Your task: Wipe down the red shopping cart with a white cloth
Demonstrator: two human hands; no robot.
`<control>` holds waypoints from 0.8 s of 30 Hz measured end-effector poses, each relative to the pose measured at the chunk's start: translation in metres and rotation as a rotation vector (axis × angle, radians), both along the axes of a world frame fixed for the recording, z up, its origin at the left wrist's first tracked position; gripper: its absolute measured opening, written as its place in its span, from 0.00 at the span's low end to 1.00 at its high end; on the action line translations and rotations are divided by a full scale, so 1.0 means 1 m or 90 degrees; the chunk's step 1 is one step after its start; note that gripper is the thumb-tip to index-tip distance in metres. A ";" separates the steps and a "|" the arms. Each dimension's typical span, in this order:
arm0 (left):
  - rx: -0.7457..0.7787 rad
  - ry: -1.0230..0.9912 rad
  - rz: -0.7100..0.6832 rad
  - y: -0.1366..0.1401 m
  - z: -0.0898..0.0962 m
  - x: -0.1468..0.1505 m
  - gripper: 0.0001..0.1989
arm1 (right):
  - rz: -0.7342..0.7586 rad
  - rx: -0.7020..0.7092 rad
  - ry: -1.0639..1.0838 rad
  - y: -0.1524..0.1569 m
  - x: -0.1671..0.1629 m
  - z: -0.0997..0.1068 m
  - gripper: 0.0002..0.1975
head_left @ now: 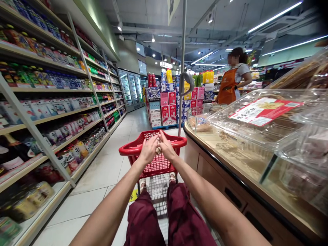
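Ahead of me stands a red shopping cart (153, 167) with a lattice basket and a thick rim. My left hand (149, 149) and my right hand (166, 147) are over its near side. Their fingers are bent inward and the fingertips meet near the middle. A small beige-brown patterned thing (158, 150) shows between the hands; whether they grip it or it lies behind them is unclear. The hands cover part of the basket's inside, where some pinkish-red matter shows.
Shelves of bottles and cans (64, 102) line the left. A glass-edged counter (202, 147) with clear food boxes (266, 112) runs close on the right. Stacked drink cartons (167, 106) and a metal pole (183, 51) stand ahead. A person in an orange apron (227, 85) stands behind the counter.
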State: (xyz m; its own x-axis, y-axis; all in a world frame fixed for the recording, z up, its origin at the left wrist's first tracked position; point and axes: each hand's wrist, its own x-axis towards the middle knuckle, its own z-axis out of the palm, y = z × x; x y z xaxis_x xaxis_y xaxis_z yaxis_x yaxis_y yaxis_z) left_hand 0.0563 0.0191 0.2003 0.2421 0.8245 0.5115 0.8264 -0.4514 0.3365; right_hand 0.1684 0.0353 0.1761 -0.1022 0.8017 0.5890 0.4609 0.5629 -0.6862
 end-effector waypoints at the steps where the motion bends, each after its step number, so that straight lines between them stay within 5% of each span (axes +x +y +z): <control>1: -0.014 0.029 -0.008 0.003 -0.001 0.002 0.23 | -0.040 -0.001 0.015 0.002 0.009 -0.002 0.29; 4: 0.012 0.097 0.018 0.011 -0.007 -0.016 0.21 | -0.161 0.017 -0.062 0.007 0.034 -0.012 0.25; 9: 0.015 0.072 0.186 0.008 -0.014 -0.059 0.15 | -0.205 0.098 -0.153 0.008 0.040 -0.030 0.20; 15: 0.180 0.128 0.026 -0.002 -0.023 -0.012 0.15 | -0.185 0.149 -0.094 0.014 0.041 -0.038 0.21; 20: 0.191 0.103 0.166 -0.007 -0.027 -0.065 0.15 | -0.209 0.185 -0.070 0.014 0.048 -0.044 0.21; 24: 0.186 0.103 0.106 -0.004 -0.025 -0.039 0.17 | -0.174 0.186 -0.109 0.012 0.042 -0.044 0.21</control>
